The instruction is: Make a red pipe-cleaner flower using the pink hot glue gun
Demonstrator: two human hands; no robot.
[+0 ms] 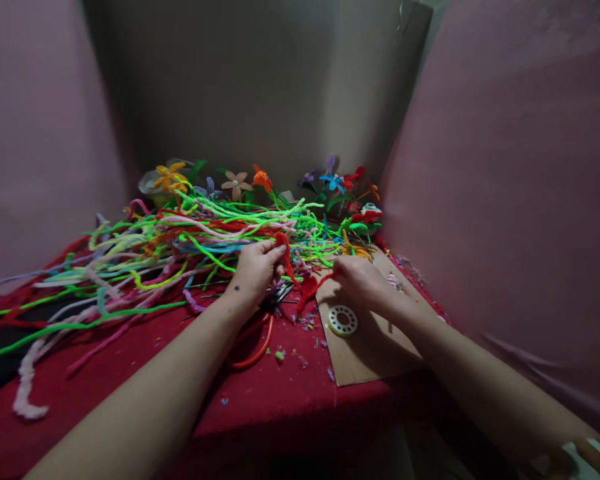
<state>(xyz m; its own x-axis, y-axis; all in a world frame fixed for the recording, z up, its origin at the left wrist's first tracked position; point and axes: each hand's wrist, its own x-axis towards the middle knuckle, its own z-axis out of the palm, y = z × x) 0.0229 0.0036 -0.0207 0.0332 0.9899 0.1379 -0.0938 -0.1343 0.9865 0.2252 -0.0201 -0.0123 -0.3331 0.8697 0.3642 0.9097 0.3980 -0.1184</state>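
My left hand (261, 272) pinches a red pipe cleaner (288, 261) whose looped top rises above the fingertips. The red strand hangs down from there toward a red loop of pipe cleaner (307, 288) between my hands. My right hand (359, 277) is closed on a red end that runs toward that loop; its fingertips are partly hidden. Whether it is all one piece I cannot tell. Below my left wrist lie scissors with red-orange handles (254, 360), their blades partly covered by the hand. A white ring-shaped spool (343, 321) rests under my right hand.
A cardboard sheet (353, 367) lies on the red cloth (260, 413), with fuzzy scraps scattered beside it. Many coloured pipe cleaners (130, 267) heap up on the left and middle. Pipe-cleaner flowers (237, 183) stand at the back, before a grey panel (240, 87). Pink sheets flank both sides.
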